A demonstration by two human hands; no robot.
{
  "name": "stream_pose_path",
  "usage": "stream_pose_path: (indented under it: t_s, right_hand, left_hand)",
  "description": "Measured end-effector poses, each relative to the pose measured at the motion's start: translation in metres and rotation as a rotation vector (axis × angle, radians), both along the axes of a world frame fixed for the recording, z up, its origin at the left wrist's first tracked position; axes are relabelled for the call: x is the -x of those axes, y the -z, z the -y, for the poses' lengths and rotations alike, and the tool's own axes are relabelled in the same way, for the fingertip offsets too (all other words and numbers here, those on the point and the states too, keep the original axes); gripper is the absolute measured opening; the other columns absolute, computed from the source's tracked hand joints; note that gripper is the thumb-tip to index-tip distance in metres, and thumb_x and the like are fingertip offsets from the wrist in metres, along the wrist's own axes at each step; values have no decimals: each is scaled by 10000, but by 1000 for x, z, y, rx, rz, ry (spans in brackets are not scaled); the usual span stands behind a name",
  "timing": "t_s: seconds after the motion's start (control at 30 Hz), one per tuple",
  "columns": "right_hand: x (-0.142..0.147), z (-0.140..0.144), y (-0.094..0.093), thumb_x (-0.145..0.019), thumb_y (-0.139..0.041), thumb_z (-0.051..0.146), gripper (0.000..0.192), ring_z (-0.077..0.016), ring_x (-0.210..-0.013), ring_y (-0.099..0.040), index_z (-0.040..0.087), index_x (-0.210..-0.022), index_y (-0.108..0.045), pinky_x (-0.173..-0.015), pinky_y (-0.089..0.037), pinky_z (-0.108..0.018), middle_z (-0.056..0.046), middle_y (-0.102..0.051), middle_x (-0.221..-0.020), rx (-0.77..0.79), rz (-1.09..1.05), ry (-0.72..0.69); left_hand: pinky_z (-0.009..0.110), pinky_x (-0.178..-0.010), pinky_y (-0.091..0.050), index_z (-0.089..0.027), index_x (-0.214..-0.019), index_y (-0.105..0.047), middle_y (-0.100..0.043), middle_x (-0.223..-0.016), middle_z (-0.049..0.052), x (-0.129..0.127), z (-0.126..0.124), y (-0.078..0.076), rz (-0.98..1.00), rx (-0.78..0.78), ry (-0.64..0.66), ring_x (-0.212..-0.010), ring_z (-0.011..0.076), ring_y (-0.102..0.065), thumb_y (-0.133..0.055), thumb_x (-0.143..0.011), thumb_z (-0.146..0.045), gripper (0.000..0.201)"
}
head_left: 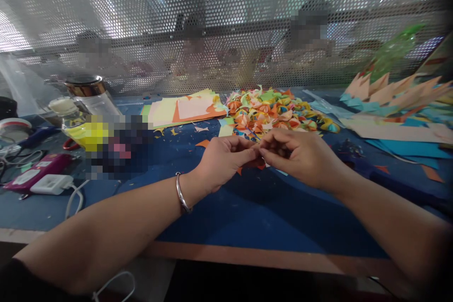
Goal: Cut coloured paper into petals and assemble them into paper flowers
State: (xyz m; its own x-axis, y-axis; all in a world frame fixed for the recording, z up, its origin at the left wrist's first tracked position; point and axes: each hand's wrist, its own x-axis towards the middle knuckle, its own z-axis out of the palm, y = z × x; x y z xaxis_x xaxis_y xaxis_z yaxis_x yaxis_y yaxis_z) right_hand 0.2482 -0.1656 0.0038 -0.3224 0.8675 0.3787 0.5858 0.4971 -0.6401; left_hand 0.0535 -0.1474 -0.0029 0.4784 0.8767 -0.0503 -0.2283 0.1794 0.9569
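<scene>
Left hand [221, 160]: fingers curled, thumb and forefinger pinched on a small red-orange folded paper piece [255, 163], silver bangle [182, 193] at the wrist. Right hand [300, 155]: likewise closed, fingertips pinching the same piece from the other side, so both hands meet over it just above the blue surface [255, 217] (the piece is mostly hidden by the fingers). Directly behind the hands: a heap of multicoloured folded paper pieces [279, 113]. To its left: a flat stack of yellow and orange paper sheets [180, 111]. Far right: cut peach and teal paper with pointed edges [396, 99]. Left side: a clear jar with a metallic lid [87, 92], a plastic bottle [71, 120], a white charger with cable [51, 184]. Behind everything: a perforated metal screen [212, 23].
</scene>
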Motion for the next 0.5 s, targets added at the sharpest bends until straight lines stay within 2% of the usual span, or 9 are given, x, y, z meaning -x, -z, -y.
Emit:
stream_pose_path:
  t_s: [0.3,0.5]
  right_hand:
    - [0,-1,0,-899,-652,405,218,-108,-510,-496,224,-778,-642,-479,-401,-248,18,-592,-598,-15,13,13]
    - [0,1,0,-919,-641,448,247,-121,-531,-521,222,-819,-648,-497,-422,-262,2,-613,-631,-11,-26,33]
  left_hand:
    - [260,-740,-572,-128,-778,-726,-739,-753,25,0,-3,3,-103,-80,-38,-707,116,-712,-924,-699,-296,271]
    - [265,-699,-557,-152,-810,-740,-742,-755,36,4,-6,8,-219,-247,-22,-657,117,-669,-831,-796,-339,209]
